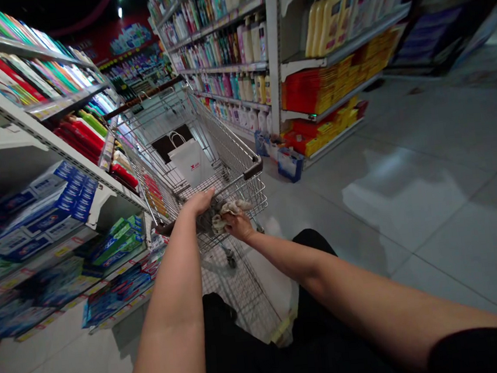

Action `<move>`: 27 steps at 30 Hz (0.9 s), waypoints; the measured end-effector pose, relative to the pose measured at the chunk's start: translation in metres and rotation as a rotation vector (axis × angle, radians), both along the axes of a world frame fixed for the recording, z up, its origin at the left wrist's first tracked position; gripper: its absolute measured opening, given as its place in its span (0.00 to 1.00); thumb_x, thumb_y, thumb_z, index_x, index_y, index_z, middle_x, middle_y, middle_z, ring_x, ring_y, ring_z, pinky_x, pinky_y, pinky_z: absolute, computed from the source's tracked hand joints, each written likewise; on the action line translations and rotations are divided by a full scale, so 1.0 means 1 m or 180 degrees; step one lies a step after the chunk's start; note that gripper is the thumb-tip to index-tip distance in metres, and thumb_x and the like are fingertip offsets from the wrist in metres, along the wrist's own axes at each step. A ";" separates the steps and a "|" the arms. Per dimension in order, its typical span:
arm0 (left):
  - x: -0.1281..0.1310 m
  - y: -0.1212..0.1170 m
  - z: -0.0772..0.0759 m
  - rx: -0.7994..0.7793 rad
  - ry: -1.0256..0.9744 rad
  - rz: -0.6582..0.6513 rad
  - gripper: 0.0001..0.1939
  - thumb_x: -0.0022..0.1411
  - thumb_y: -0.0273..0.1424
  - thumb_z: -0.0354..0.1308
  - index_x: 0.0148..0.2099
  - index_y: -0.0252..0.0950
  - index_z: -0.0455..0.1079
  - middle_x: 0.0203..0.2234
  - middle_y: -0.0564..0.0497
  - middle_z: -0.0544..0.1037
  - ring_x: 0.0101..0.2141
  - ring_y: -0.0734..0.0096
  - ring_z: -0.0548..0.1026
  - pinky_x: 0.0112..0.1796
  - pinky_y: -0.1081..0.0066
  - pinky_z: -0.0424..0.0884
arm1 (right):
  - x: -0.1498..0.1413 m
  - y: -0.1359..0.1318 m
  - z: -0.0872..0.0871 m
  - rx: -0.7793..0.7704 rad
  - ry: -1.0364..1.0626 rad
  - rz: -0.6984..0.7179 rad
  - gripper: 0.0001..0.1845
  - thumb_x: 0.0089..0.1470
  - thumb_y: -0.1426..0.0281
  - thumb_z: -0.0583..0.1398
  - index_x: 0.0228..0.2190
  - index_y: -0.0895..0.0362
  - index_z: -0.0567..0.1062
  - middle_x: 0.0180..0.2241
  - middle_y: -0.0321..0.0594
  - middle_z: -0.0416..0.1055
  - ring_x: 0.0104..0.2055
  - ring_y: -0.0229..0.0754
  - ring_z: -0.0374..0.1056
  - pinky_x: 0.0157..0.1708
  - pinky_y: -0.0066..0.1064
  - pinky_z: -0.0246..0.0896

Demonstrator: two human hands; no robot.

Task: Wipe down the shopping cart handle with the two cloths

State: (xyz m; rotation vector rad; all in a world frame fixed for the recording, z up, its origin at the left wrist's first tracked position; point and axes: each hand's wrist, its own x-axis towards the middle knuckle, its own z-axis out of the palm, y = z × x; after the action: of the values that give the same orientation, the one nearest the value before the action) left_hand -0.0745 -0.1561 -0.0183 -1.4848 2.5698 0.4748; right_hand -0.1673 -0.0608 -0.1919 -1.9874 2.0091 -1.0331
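Honestly, looks like a mid-wipe: right hand [238, 225] fingers clamped round a crumpled beige rag [241, 205] at the wire shopping cart's [232, 144] near end, left hand [201, 203] there too, grip unclear, and can't tell what's done or left.

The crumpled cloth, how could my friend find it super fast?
Find the big metal shopping cart beside the store shelves, then look at its near end. The cloth is there, bunched up in the person's right hand. It's pale, soft and crumpled, unlike the smoother white bag with red print inside the cart.
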 end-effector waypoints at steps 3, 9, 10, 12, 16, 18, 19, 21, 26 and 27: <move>0.000 0.004 0.003 -0.0023 -0.0133 -0.0008 0.44 0.68 0.55 0.29 0.56 0.26 0.73 0.57 0.33 0.72 0.61 0.53 0.67 0.59 0.64 0.61 | -0.010 -0.002 -0.004 -0.0073 0.0011 0.0250 0.23 0.50 0.73 0.65 0.49 0.52 0.77 0.54 0.47 0.71 0.57 0.53 0.64 0.59 0.43 0.61; 0.002 0.009 0.008 -0.0020 -0.0200 -0.0130 0.46 0.65 0.60 0.28 0.46 0.31 0.79 0.49 0.36 0.79 0.54 0.52 0.74 0.54 0.65 0.66 | -0.045 0.013 0.000 -0.0046 -0.0028 0.0102 0.19 0.43 0.76 0.66 0.41 0.54 0.78 0.40 0.43 0.75 0.40 0.46 0.70 0.41 0.34 0.68; 0.002 0.011 0.008 0.0004 -0.0173 -0.0105 0.45 0.65 0.59 0.29 0.47 0.32 0.79 0.50 0.37 0.79 0.55 0.52 0.74 0.55 0.65 0.65 | -0.055 0.018 0.005 -0.0063 -0.0038 0.0029 0.17 0.44 0.76 0.65 0.40 0.56 0.77 0.39 0.43 0.74 0.40 0.46 0.69 0.41 0.34 0.68; 0.003 0.013 0.010 0.0059 -0.0093 -0.0018 0.42 0.67 0.56 0.31 0.50 0.32 0.77 0.54 0.37 0.76 0.58 0.53 0.71 0.58 0.65 0.63 | -0.077 0.024 0.021 -0.0314 -0.0110 -0.0130 0.15 0.45 0.76 0.61 0.39 0.57 0.75 0.41 0.44 0.72 0.43 0.47 0.68 0.44 0.36 0.67; 0.005 0.016 0.011 0.0185 0.0241 0.0042 0.34 0.70 0.47 0.34 0.55 0.31 0.74 0.60 0.39 0.71 0.60 0.57 0.68 0.60 0.67 0.60 | -0.101 0.021 0.059 -0.1477 -0.0523 -0.0261 0.16 0.46 0.75 0.59 0.40 0.56 0.72 0.42 0.46 0.68 0.49 0.50 0.64 0.52 0.42 0.62; 0.007 0.015 0.010 0.0164 0.0385 0.0007 0.30 0.70 0.44 0.38 0.57 0.32 0.73 0.60 0.41 0.71 0.60 0.59 0.68 0.60 0.68 0.59 | -0.095 0.013 0.065 -0.1587 -0.0659 -0.0295 0.16 0.46 0.74 0.59 0.40 0.56 0.71 0.43 0.47 0.67 0.49 0.51 0.63 0.53 0.42 0.61; 0.008 0.014 0.009 0.0127 0.0466 0.0007 0.29 0.69 0.42 0.40 0.59 0.32 0.71 0.61 0.42 0.70 0.60 0.60 0.68 0.60 0.69 0.59 | -0.089 0.010 0.063 -0.1446 -0.0694 -0.0347 0.15 0.47 0.72 0.59 0.40 0.56 0.71 0.44 0.47 0.66 0.49 0.51 0.62 0.52 0.42 0.62; 0.010 0.012 0.006 0.0053 0.0656 0.0028 0.28 0.68 0.39 0.44 0.64 0.34 0.66 0.62 0.45 0.69 0.61 0.63 0.67 0.61 0.70 0.58 | -0.074 0.007 0.050 -0.0957 -0.0719 -0.0523 0.14 0.46 0.71 0.61 0.39 0.56 0.71 0.44 0.48 0.66 0.47 0.52 0.63 0.49 0.42 0.63; 0.012 0.008 0.003 -0.0158 0.0367 0.0303 0.23 0.63 0.33 0.48 0.55 0.37 0.76 0.52 0.49 0.78 0.53 0.63 0.74 0.53 0.74 0.66 | -0.047 0.011 0.002 -0.0072 -0.0677 -0.0732 0.19 0.43 0.72 0.62 0.41 0.58 0.72 0.44 0.49 0.69 0.45 0.50 0.65 0.48 0.39 0.64; 0.012 0.008 0.003 -0.0233 0.0173 0.0409 0.21 0.62 0.33 0.48 0.49 0.36 0.79 0.48 0.47 0.81 0.50 0.61 0.76 0.50 0.72 0.68 | -0.045 0.012 -0.004 -0.0066 -0.0701 -0.0728 0.20 0.43 0.73 0.62 0.41 0.58 0.72 0.44 0.48 0.69 0.45 0.50 0.65 0.48 0.39 0.64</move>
State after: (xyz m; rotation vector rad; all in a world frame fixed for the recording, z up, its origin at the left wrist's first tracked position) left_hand -0.0629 -0.1478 -0.0149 -1.6925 2.5690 0.4468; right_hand -0.2118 -0.0492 -0.1961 -1.5973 2.1437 -1.2617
